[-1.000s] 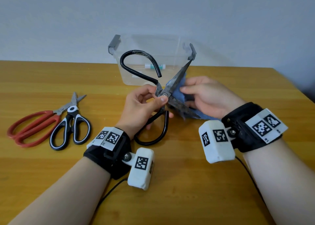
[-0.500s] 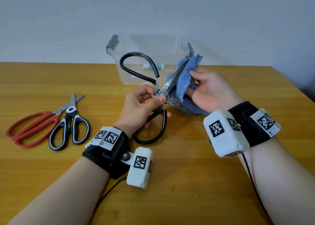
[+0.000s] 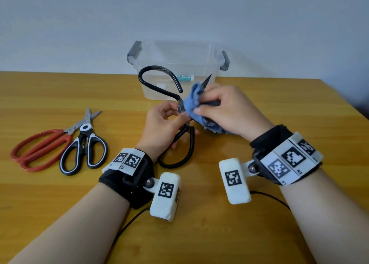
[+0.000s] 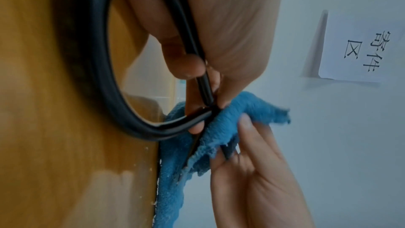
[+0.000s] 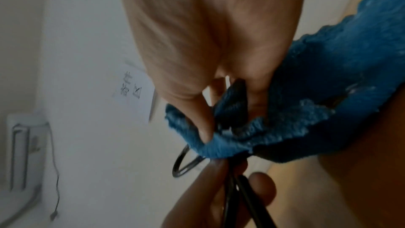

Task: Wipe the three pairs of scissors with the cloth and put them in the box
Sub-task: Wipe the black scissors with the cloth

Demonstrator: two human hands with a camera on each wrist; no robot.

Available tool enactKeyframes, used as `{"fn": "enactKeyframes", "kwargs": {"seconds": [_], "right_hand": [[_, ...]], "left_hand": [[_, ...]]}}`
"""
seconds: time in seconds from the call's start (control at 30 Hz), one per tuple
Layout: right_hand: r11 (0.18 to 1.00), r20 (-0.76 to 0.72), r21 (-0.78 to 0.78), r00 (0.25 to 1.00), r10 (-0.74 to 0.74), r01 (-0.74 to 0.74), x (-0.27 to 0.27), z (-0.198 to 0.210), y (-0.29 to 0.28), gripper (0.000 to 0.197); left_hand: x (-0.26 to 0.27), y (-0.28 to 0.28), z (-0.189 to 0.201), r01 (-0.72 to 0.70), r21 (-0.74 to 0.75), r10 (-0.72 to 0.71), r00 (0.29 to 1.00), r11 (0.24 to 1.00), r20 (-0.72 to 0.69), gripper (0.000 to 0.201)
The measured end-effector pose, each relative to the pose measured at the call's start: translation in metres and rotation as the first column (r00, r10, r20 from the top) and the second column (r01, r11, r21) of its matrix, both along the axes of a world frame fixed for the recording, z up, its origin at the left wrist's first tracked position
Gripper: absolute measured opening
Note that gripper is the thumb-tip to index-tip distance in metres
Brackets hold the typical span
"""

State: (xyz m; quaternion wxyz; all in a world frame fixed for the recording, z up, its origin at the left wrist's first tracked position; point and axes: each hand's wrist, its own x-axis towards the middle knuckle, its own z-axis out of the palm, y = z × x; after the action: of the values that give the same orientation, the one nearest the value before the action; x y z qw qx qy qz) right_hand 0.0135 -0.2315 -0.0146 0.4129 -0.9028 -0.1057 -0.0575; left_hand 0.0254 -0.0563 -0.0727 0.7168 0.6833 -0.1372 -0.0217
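Observation:
My left hand [image 3: 169, 115] pinches the large black-handled scissors [image 3: 159, 79] near their pivot, held open above the table; one handle loop [image 4: 103, 68] curves by my palm. My right hand [image 3: 219, 107] grips the blue cloth [image 3: 192, 100] wrapped round the upper blade, whose dark tip [image 3: 207, 78] sticks out above the cloth. The cloth [image 4: 219, 127] folds over the blade edge, and my right fingers [image 5: 201, 120] press into the cloth [image 5: 328, 93]. Red-handled scissors [image 3: 40, 149] and black-and-white scissors [image 3: 83, 149] lie on the table at left. The clear box [image 3: 179, 49] stands behind the hands.
The wooden table [image 3: 199, 233] runs to the wall behind the box. A small white and green item [image 3: 185, 77] lies inside the box. Cables trail from both wrist cameras. A paper sign [image 4: 361, 49] hangs on the wall.
My right hand has brought the cloth down from the blade tip toward the pivot, now covering most of the upper blade. The left hand keeps its hold.

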Motion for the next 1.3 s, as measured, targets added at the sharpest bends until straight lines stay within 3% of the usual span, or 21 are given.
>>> {"fn": "enactKeyframes", "kwargs": {"seconds": [0.07, 0.2, 0.3, 0.4, 0.5, 0.6, 0.7, 0.8, 1.03, 1.17, 1.3], "right_hand": [[0.997, 0.011, -0.075, 1.000, 0.014, -0.013, -0.001, -0.001, 0.005, 0.014], [0.989, 0.128, 0.031, 0.980, -0.150, 0.148, 0.004, -0.005, -0.007, 0.012], [0.945, 0.234, 0.092, 0.916, -0.327, 0.314, 0.012, -0.004, -0.025, 0.002], [0.912, 0.256, 0.120, 0.876, -0.409, 0.391, 0.016, -0.004, -0.035, 0.010], [0.924, 0.215, 0.106, 0.898, -0.383, 0.368, 0.011, 0.000, -0.033, 0.007], [0.971, 0.170, 0.089, 0.957, -0.235, 0.222, 0.000, 0.010, -0.022, 0.006], [0.992, 0.111, -0.066, 0.989, -0.101, 0.109, -0.005, 0.008, -0.005, 0.007], [0.979, 0.078, -0.156, 0.989, -0.123, 0.134, -0.002, -0.001, 0.003, 0.014], [0.993, -0.026, -0.087, 0.996, -0.084, 0.081, -0.001, -0.006, 0.001, 0.011], [0.996, -0.132, -0.094, 0.991, -0.026, 0.013, 0.003, -0.009, -0.004, 0.044], [0.991, -0.201, -0.122, 0.979, 0.024, -0.049, 0.000, -0.006, -0.005, 0.031]], "left_hand": [[-0.001, 0.000, 0.001, 0.015, 0.023, -0.015, 1.000, 1.000, 0.004, 0.023], [-0.004, 0.001, 0.002, 0.066, 0.004, -0.066, 0.998, 0.998, -0.020, 0.016], [-0.005, 0.001, 0.002, 0.101, 0.006, -0.101, 0.995, 0.995, -0.008, 0.018], [-0.005, 0.000, 0.002, 0.082, 0.016, -0.081, 0.997, 0.997, -0.011, 0.023], [-0.004, -0.001, 0.004, -0.020, -0.001, 0.020, 0.999, 1.000, -0.043, 0.017], [-0.003, -0.001, 0.004, -0.074, -0.021, 0.072, 0.995, 0.997, -0.074, 0.018], [-0.003, -0.002, 0.004, -0.056, -0.003, 0.055, 0.996, 0.998, -0.073, 0.016], [-0.004, -0.001, 0.004, -0.034, 0.010, 0.035, 0.998, 0.999, -0.053, 0.016], [-0.004, 0.001, 0.004, -0.001, -0.021, 0.001, 1.000, 1.000, -0.020, 0.017], [-0.006, 0.001, 0.004, 0.021, -0.016, -0.021, 1.000, 1.000, 0.009, 0.020], [-0.001, 0.002, -0.001, -0.021, 0.039, 0.019, 0.998, 0.999, 0.058, 0.023]]}}
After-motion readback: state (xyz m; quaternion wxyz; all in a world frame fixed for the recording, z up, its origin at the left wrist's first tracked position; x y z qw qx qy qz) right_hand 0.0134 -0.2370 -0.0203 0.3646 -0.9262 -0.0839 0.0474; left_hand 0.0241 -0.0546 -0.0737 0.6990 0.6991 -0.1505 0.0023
